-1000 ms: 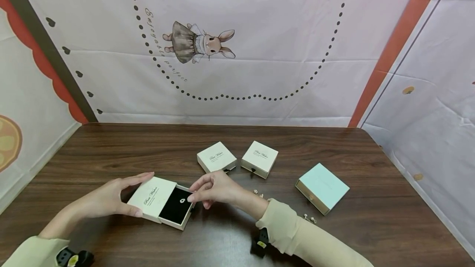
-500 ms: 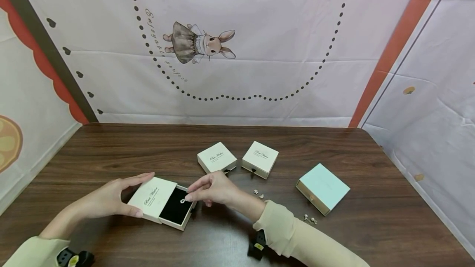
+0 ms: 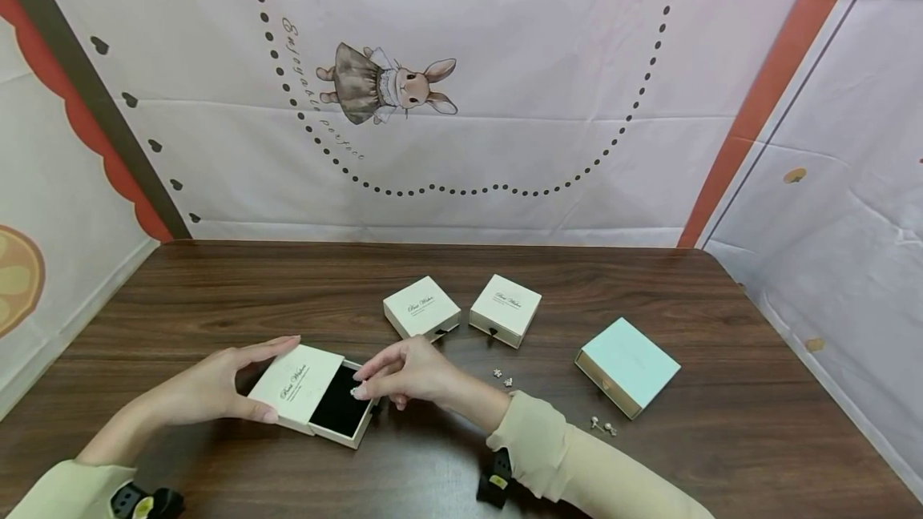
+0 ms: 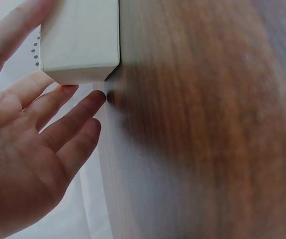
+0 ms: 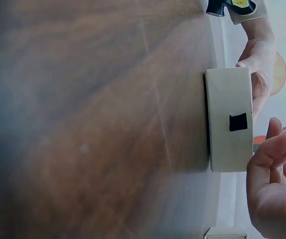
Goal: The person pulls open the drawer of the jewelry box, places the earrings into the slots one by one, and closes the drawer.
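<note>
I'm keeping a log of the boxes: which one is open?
The white box in the left hand: its drawer is partly out. The two white boxes behind and the blue box look shut.

Pale yellow-beige sleeves (image 3: 602,459), wrinkled right cuff (image 3: 530,431), black wrist cameras (image 3: 170,503), yellow markings (image 3: 143,508)

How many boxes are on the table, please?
4: the open box, gripped by the left hand; at the back, left closed box and right closed box; at right, blue box.
</note>
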`<action>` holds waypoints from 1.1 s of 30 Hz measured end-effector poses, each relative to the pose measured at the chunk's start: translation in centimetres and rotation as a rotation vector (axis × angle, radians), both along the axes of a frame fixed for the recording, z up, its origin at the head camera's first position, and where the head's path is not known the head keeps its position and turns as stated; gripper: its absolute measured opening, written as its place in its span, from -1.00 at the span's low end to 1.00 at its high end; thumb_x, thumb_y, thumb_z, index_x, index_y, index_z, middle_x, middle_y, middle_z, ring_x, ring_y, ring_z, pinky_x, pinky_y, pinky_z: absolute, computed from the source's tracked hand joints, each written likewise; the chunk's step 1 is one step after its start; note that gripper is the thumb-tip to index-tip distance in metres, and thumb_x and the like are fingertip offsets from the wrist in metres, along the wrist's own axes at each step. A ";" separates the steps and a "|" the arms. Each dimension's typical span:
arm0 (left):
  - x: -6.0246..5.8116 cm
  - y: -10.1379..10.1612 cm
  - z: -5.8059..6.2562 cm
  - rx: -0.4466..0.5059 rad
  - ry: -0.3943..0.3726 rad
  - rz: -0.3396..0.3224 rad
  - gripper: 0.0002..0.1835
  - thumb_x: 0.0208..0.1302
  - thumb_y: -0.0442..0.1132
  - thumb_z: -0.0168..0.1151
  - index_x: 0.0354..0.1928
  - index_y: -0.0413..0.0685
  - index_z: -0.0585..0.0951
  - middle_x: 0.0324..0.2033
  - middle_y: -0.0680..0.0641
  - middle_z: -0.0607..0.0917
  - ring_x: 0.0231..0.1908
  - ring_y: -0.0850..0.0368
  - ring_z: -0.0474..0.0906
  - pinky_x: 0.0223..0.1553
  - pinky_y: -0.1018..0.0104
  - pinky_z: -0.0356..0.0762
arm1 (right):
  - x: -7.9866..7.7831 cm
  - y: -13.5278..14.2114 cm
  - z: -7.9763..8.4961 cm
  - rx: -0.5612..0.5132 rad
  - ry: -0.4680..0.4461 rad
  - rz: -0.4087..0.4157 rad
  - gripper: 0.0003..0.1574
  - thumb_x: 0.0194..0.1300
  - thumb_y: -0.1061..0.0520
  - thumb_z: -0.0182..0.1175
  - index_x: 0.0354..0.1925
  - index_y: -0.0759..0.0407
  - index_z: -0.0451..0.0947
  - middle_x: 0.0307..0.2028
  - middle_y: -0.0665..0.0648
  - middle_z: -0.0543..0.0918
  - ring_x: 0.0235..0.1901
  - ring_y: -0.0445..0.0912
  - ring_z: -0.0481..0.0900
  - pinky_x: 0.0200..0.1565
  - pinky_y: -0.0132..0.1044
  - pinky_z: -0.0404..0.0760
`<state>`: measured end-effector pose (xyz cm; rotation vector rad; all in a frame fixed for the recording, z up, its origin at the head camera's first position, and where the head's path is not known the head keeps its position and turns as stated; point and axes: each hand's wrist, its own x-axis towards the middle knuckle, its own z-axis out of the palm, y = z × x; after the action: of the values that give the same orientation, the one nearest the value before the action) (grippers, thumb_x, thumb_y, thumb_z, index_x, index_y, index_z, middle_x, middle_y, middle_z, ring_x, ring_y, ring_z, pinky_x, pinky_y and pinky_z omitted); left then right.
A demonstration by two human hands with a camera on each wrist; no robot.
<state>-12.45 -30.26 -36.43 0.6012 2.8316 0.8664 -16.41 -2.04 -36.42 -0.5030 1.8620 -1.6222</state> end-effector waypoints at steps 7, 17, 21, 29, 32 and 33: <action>0.0 0.0 0.1 -0.003 -0.021 0.006 -0.07 -0.19 0.08 0.43 0.30 0.07 0.27 0.23 -0.13 0.38 0.16 0.27 0.27 -0.07 0.05 0.37 | 0.2 -0.6 0.0 0.036 0.029 -0.003 -0.78 -0.14 0.35 0.38 -0.39 0.38 0.64 -0.48 0.22 0.70 -0.80 -0.24 0.31 -0.71 -0.45 0.32; 0.0 0.1 0.1 0.020 -0.042 0.009 -0.05 -0.20 0.08 0.43 0.31 0.04 0.26 0.23 -0.18 0.37 0.15 -0.06 0.31 -0.06 -0.19 0.31 | 0.4 -1.3 0.0 0.167 0.173 0.037 -0.85 -0.10 0.26 0.38 -0.44 0.27 0.69 -0.54 0.06 0.71 -0.81 -0.28 0.32 -0.71 -0.45 0.33; 0.0 0.1 0.2 0.002 -0.042 0.011 -0.04 -0.20 0.11 0.42 0.31 0.06 0.26 0.23 -0.17 0.38 0.15 -0.12 0.32 -0.05 -0.14 0.32 | 0.4 -1.4 0.0 0.185 0.191 0.058 -0.84 -0.10 0.29 0.37 -0.42 0.26 0.69 -0.57 0.04 0.70 -0.83 -0.27 0.28 -0.72 -0.45 0.30; -0.1 0.1 0.4 0.012 -0.072 0.011 -0.02 -0.21 0.15 0.40 0.32 0.03 0.24 0.23 -0.21 0.36 0.14 -0.28 0.28 -0.05 -0.18 0.30 | 0.5 -1.7 0.0 0.190 0.190 0.072 -0.84 -0.12 0.31 0.36 -0.42 0.26 0.69 -0.61 0.01 0.68 -0.85 -0.28 0.23 -0.73 -0.48 0.25; 0.0 0.1 0.4 0.018 -0.077 0.007 -0.01 -0.21 0.15 0.40 0.32 0.01 0.24 0.23 -0.22 0.35 0.15 -0.30 0.26 -0.04 -0.18 0.30 | 0.6 -1.8 0.1 0.199 0.198 0.073 -0.85 -0.11 0.27 0.37 -0.43 0.25 0.69 -0.60 0.00 0.68 -0.86 -0.27 0.23 -0.73 -0.48 0.25; 0.0 0.1 0.4 0.019 -0.076 0.006 -0.01 -0.21 0.15 0.40 0.32 0.00 0.24 0.23 -0.22 0.35 0.15 -0.29 0.26 -0.04 -0.18 0.30 | 0.6 -1.8 0.1 0.203 0.199 0.071 -0.86 -0.11 0.26 0.38 -0.44 0.24 0.69 -0.61 -0.02 0.67 -0.86 -0.27 0.23 -0.73 -0.48 0.24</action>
<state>-12.49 -30.11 -36.06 0.5503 2.7619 0.8977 -15.77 -3.84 -36.31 -0.6530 2.1018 -1.3597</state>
